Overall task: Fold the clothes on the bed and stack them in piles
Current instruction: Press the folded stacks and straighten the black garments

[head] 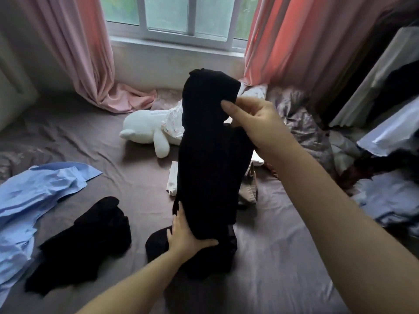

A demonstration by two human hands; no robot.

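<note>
The bed fills pretty much the whole view, grey sheet, with its far edge butting up under the window at 12 o'clock. Pink curtains hang at 11 and 1, and the left one's hem spills onto the sheet. Most bare sheet you've got is from 9 to 11 o'clock and a strip at 5 near your right forearm.

At 3 o'clock there's a messy heap of clothes and bedding crowding the right edge, so no room that side. A blue shirt sprawls at 8 o'clock, running off the left edge of view. The black garment you're on is dead centre, held up tall, its lower end bunched on the sheet at 6.

A black pile sits at 7 o'clock, just beside the shirt, apart from your garment. A white plush lies at 11 o'clock behind the garment. A small white piece sits just left of it.

Hands are well apart: your right hand pinches the garment's top edge, your left hand grips it low down, thumb wrapped across the front.
</note>
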